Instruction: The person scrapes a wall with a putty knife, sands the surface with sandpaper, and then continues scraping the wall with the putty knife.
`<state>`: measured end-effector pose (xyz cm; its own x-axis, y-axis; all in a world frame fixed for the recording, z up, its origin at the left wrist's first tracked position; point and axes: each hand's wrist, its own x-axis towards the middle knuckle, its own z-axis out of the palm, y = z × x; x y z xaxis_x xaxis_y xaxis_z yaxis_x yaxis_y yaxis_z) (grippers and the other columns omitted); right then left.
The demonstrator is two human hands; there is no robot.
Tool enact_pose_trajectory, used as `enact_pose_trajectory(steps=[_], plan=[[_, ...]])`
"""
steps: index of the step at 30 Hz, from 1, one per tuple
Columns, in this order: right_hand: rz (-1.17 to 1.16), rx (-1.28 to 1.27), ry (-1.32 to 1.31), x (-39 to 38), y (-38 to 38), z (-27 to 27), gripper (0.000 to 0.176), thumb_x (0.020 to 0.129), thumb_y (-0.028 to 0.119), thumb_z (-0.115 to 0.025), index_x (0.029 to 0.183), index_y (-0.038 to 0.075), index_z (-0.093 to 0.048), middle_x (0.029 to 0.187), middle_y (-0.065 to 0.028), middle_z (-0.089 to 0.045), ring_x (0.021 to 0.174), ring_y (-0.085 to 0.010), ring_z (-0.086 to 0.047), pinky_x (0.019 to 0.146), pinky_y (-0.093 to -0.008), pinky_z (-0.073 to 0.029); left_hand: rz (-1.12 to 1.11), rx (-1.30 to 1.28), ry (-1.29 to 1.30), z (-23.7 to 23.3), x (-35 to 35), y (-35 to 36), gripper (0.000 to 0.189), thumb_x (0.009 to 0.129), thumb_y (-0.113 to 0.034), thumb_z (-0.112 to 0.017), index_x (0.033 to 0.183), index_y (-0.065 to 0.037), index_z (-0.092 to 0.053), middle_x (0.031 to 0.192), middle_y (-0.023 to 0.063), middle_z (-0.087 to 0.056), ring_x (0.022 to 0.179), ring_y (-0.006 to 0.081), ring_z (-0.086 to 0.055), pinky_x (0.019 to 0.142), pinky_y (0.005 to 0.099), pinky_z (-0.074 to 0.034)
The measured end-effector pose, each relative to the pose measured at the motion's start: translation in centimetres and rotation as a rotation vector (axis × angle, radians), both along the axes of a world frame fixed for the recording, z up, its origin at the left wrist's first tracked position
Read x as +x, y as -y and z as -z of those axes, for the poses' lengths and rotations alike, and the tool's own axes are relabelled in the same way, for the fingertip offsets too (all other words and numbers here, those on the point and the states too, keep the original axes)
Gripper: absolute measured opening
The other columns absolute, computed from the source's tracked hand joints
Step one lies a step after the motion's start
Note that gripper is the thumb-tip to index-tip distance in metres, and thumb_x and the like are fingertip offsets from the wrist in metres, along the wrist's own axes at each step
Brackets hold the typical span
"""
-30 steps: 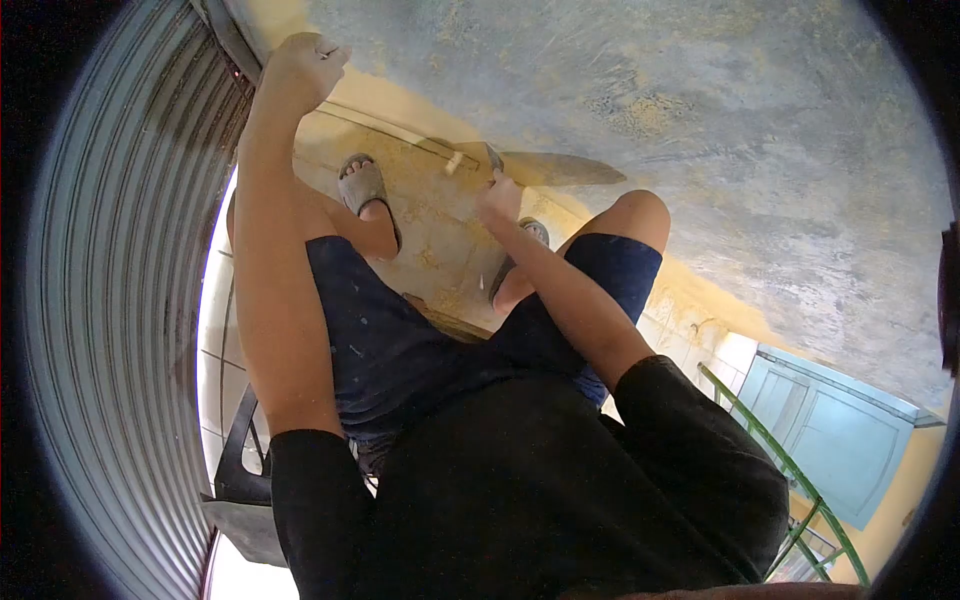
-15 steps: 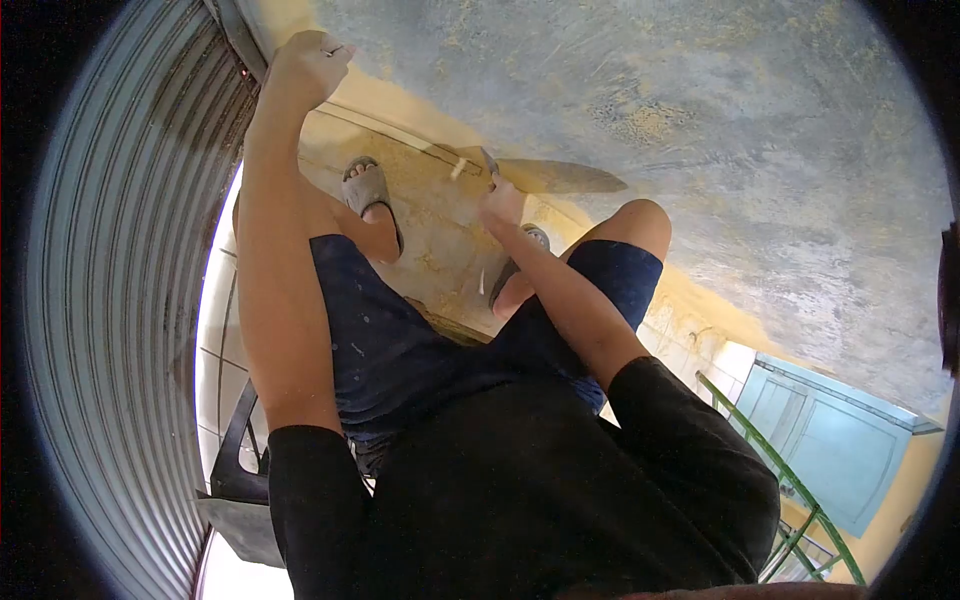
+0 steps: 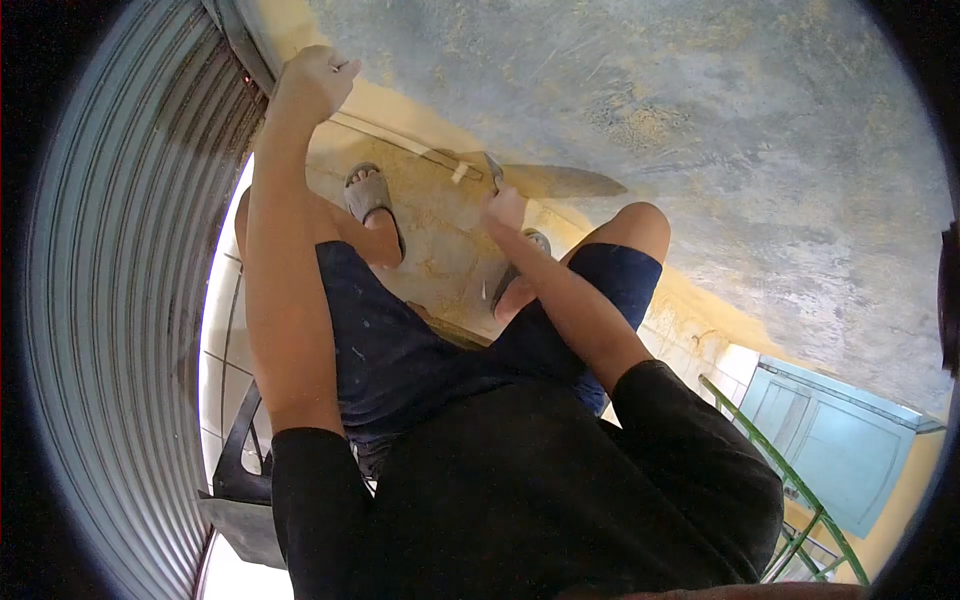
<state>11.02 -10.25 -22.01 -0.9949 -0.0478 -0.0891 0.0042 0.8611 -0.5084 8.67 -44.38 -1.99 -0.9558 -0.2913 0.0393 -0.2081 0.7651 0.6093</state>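
Observation:
My left hand (image 3: 316,84) is closed with its fingers curled, close to the wall (image 3: 720,150) beside the shutter. Whatever lies inside that fist is hidden. Lower down, my right hand (image 3: 505,208) grips what looks like a scraper (image 3: 494,168), its narrow grey blade pointing up toward the foot of the wall. A dark shadow falls on the wall beside the blade. The wall is patchy grey and blue over yellow, with a yellow band along its lower edge. A small pale piece (image 3: 460,172) lies by the baseboard near the blade.
A ribbed metal shutter (image 3: 110,300) rises on the left. My sandalled feet (image 3: 372,205) are on the stained floor (image 3: 440,240). A black chair (image 3: 240,480) is behind on the left. A green railing (image 3: 790,475) and light-blue cabinet doors (image 3: 835,440) are at the lower right.
My left fist has shifted slightly down and right in the view, away from the top. My right hand and the scraper have dropped a little, with the grip unchanged.

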Motion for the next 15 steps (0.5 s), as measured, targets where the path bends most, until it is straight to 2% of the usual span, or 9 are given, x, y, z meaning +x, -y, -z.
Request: enact_pose_trajectory(steps=[2,6,8,11,15], plan=[[0.204,0.05,-0.065,1.8,1.6,-1.1,0.032,0.082,0.011,-0.053,0.11,0.002,-0.066,0.08,-0.0271,-0.064,0.079,-0.0442,-0.063,0.069,-0.0484,-0.05,0.008,-0.038,-0.059,0.1,-0.1,0.1,0.034,0.086,-0.032,-0.064,0.092,0.001,-0.067,0.078,0.0147,-0.069,0.074,0.0246,-0.067,0.072,0.0354,-0.051],[0.126,0.045,-0.067,0.9,0.9,0.7,0.03,0.084,0.012,-0.053,0.109,0.003,-0.067,0.083,-0.0267,-0.064,0.079,-0.043,-0.064,0.07,-0.0482,-0.051,-0.011,0.023,-0.039,-0.5,0.0,0.0,0.034,0.086,-0.032,-0.064,0.091,0.001,-0.067,0.078,0.015,-0.069,0.074,0.0239,-0.067,0.072,0.0355,-0.051],[0.045,-0.015,-0.085,0.9,0.1,2.0,0.033,0.085,0.018,-0.051,0.112,0.005,-0.067,0.089,-0.0263,-0.064,0.085,-0.0409,-0.064,0.073,-0.0481,-0.05,-0.019,0.036,-0.053,0.0,0.1,-0.3,0.034,0.086,-0.033,-0.064,0.09,0.001,-0.067,0.078,0.0151,-0.069,0.075,0.0241,-0.066,0.073,0.036,-0.051],[0.189,0.006,-0.017,1.2,1.4,-0.9,0.033,0.085,0.018,-0.051,0.111,0.004,-0.067,0.089,-0.0265,-0.064,0.085,-0.0414,-0.064,0.074,-0.048,-0.05,0.029,-0.053,-0.104,0.5,-0.2,-0.2,0.035,0.086,-0.033,-0.064,0.09,0.002,-0.067,0.079,0.015,-0.069,0.076,0.0244,-0.066,0.073,0.0367,-0.051],[0.166,0.038,-0.026,0.7,1.5,-0.8,0.033,0.084,0.017,-0.051,0.11,0.003,-0.067,0.089,-0.0263,-0.065,0.084,-0.042,-0.064,0.075,-0.0475,-0.051,-0.02,-0.02,-0.027,-0.8,0.3,-0.3,0.034,0.085,-0.033,-0.065,0.09,0.001,-0.068,0.08,0.015,-0.069,0.078,0.0259,-0.066,0.076,0.0361,-0.051]])
